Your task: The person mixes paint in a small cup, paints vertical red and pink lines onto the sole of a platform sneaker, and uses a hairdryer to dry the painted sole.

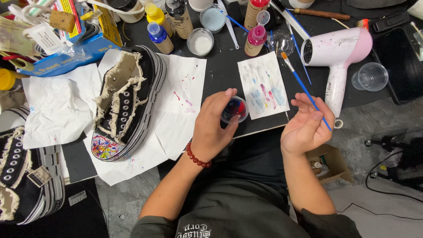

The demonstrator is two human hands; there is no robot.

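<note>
Left hand [214, 128] pinching paint cup [235, 109] at table edge [264, 128], right hand [305, 125] gripping blue brush [304, 89] beyond it, over grey floor [374, 119].

A flat blue cardboard box [66, 59] lies at the table's upper left, beneath a red-and-yellow printed packet [66, 13]. Tan paper labels wrap the paint bottles [174, 20] along the far edge. An open brown carton [328, 163] sits on the floor at right.
</note>
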